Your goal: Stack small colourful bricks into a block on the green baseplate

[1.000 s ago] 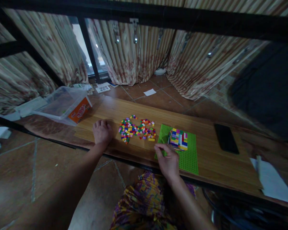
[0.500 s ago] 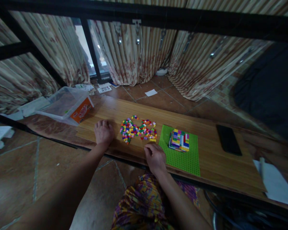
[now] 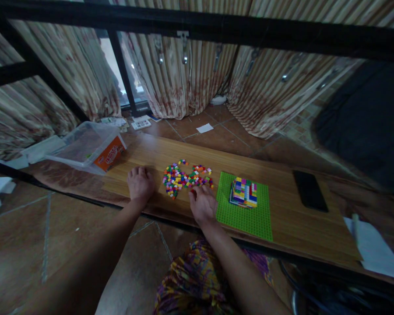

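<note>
A pile of small loose bricks [image 3: 184,177] in many colours lies on the wooden board [image 3: 292,223]. To its right, a green baseplate [image 3: 249,216] carries a low block of stacked coloured bricks [image 3: 244,192]. My left hand [image 3: 140,183] rests palm down on the board just left of the pile, with its fingers loosely bent. My right hand [image 3: 202,203] is at the pile's near right edge, beside the baseplate's left side. Its fingers are bent down onto the bricks and the tips are hidden.
A clear plastic tub [image 3: 85,146] with an orange label lies tilted at the board's far left. A black phone [image 3: 309,191] sits on the right, with white paper [image 3: 374,249] past it. A black metal bar [image 3: 216,30] crosses overhead, and striped curtains hang behind.
My right hand has moved left from the baseplate's near left corner to the edge of the loose brick pile. My left hand has stayed where it was.
</note>
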### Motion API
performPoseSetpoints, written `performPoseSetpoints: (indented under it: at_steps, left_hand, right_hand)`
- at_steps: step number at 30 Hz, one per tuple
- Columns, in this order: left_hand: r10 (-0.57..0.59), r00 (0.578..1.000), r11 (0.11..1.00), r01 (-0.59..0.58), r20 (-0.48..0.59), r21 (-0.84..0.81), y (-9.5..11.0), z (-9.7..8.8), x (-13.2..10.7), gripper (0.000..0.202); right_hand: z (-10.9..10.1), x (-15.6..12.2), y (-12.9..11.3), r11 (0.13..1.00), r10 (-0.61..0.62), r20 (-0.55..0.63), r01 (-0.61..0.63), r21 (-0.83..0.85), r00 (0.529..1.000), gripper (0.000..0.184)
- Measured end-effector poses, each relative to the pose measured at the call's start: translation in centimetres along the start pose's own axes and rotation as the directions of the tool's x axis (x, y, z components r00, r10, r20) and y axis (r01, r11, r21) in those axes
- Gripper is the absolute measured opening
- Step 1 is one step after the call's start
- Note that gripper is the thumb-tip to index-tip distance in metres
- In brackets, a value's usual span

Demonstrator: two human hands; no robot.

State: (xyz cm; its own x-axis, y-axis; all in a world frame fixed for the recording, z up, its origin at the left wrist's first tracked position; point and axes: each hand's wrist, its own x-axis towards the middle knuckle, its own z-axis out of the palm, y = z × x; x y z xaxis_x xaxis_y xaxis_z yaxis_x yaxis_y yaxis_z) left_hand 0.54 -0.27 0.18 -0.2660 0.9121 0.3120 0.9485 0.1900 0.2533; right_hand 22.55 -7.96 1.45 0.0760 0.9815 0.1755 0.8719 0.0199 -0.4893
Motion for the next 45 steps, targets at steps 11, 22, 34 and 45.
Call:
performPoseSetpoints:
  at_steps: [11, 22, 34, 45]
  left_hand:
    - [0.015, 1.000, 1.000, -0.015, -0.026, -0.016, -0.3, 0.2, 0.1, 0.039]
    - [0.015, 1.000, 1.000, -0.015, -0.012, -0.006, -0.3, 0.2, 0.3, 0.038]
    - [0.008, 1.000, 1.000, -0.007, -0.007, 0.018, -0.2, 0.1, 0.3, 0.042]
    - [-0.010, 1.000, 1.000, 0.010, -0.002, -0.006, 0.0, -0.2, 0.2, 0.040]
  right_hand:
    - [-0.5, -1.2, 0.5, 0.970, -0.094, -0.047, 0.102, 0.219, 0.994, 0.017]
    - [-6.2, -5.1, 5.7, 0.860, 0.098, -0.215, 0.026, 0.509, 0.972, 0.019]
    - [-9.2, -3.0, 9.9, 0.897, 0.269, -0.320, -0.116, 0.426, 0.909, 0.025]
    - [-8.0, -2.0, 9.2, 0.980, 0.113, -0.397, -0.036, 0.196, 0.911, 0.027]
